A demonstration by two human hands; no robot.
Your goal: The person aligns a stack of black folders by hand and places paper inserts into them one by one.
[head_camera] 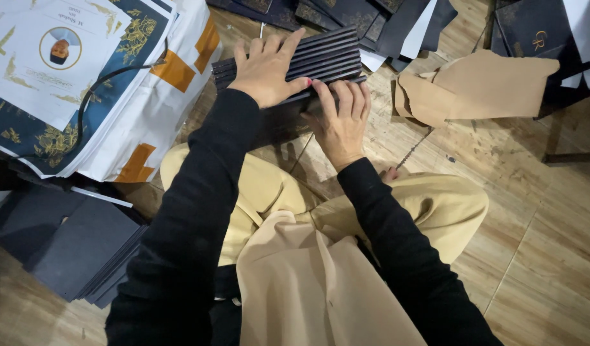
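A stack of dark, flat folded boxes point(327, 54) lies fanned on the wooden floor in front of my crossed legs. My left hand point(268, 67) rests flat on top of the stack, fingers spread toward its far edge. My right hand point(341, 118) presses its fingertips on the near edge of the stack, beside the left thumb. Both arms wear black sleeves. The lower part of the stack is hidden under my hands.
A tall pile of white and navy printed sheets point(83, 83) with a black cable stands at left. Dark card sheets point(71, 243) lie at lower left. Torn brown paper point(474, 83) and more dark boxes point(538, 29) lie at upper right.
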